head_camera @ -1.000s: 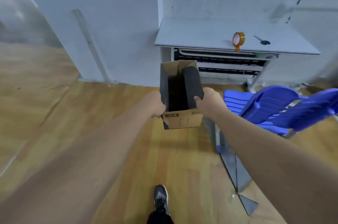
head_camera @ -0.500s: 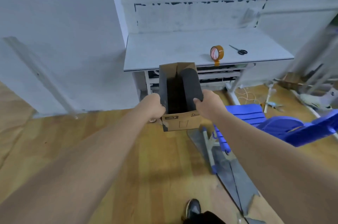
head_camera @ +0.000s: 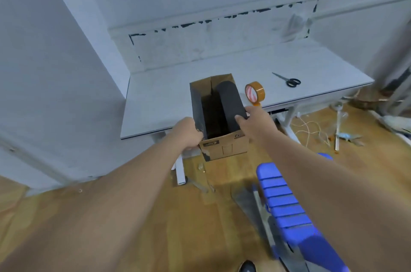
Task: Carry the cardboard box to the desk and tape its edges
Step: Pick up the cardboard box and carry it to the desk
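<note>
Both arms out front: the left hand (head_camera: 188,131) grips the cardboard box (head_camera: 222,145) on its left wall, the right hand (head_camera: 253,120) clamps its right flap. The open box hangs in the air at the tabletop (head_camera: 160,102) edge, tape roll (head_camera: 255,94) just beside, scissors (head_camera: 288,80) farther right.

Two bare hands: the left hand (head_camera: 189,130) and the right hand (head_camera: 253,121), one brown open-topped cardboard box (head_camera: 223,146) between them. Just beyond the right hand, one orange-brown roll of tape (head_camera: 255,91); farther right, one pair of black-handled scissors (head_camera: 288,80). One white desk (head_camera: 160,102). One blue slatted plastic chair (head_camera: 287,205) below the right forearm.
</note>
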The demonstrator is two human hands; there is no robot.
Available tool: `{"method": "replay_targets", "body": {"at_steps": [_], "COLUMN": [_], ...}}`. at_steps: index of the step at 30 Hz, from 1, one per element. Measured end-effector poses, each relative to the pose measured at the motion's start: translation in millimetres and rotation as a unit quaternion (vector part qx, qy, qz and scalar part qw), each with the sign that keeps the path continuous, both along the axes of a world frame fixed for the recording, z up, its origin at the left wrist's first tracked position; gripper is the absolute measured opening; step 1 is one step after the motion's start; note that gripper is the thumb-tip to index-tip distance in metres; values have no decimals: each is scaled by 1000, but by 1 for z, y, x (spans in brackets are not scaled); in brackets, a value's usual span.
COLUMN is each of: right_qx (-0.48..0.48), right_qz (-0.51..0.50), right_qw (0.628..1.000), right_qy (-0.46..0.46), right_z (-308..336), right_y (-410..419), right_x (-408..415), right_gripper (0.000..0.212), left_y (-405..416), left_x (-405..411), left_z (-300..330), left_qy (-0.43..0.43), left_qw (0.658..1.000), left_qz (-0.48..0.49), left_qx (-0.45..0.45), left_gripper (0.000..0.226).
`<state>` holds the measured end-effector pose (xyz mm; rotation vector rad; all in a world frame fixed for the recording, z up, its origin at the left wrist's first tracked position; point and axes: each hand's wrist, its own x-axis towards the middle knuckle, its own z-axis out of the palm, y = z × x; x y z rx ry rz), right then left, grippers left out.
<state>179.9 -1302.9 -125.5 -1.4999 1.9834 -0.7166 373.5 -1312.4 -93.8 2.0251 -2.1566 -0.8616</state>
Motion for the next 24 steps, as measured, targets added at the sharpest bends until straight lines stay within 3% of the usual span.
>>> {"method": "replay_targets", "body": {"at_steps": [4,8,13,17,24], "right_qx": [-11,-22,-32,-39,-13], "right_qz": [-15,-12,-18,-42,-65], "right_qw": [1000,999,999,997,993], "right_qy": [12,21,31,56,99], "right_z": [3,3,2,-1,-4], "right_y": [-57,-125,-214,-290,-363], "right_x": [-19,-33,-43,-50,-67], "right_gripper": [50,41,43,32,36], "left_y": [-57,-124,-213,-287,-365], "left_x": [-19,-32,-43,-49,-63], "left_z": [4,8,3,1,3], "left_qy": [12,35,37,54,60], "left_qw": [1000,999,999,998,997], "left_qz": [8,7,-4,-17,-40], "left_qx": [-9,-9,-22,-14,2], "left_gripper": [14,9,17,18,19]}}
